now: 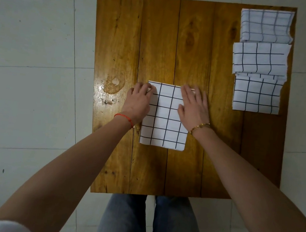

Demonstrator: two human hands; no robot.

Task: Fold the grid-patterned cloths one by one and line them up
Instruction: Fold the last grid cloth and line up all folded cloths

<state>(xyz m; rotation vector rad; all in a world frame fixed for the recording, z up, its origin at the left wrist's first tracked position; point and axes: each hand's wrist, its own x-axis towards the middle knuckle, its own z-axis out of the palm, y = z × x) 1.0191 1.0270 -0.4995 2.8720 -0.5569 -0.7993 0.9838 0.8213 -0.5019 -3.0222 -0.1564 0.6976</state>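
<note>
A white cloth with a black grid [164, 124] lies folded into a tall rectangle at the middle of the wooden table [119, 35]. My left hand [139, 102] rests on its far left corner, fingertips pinching the edge. My right hand [194, 106] lies flat on its far right part, fingers spread. Three folded grid cloths sit in a column along the table's right side: the far one [266, 25], the middle one [260, 58], and the near one [257, 95], each slightly overlapping its neighbour.
The table stands on a pale tiled floor [32, 45]. A shiny worn patch [111, 86] marks the wood left of my left hand. My legs in jeans [147, 222] show below the table's near edge.
</note>
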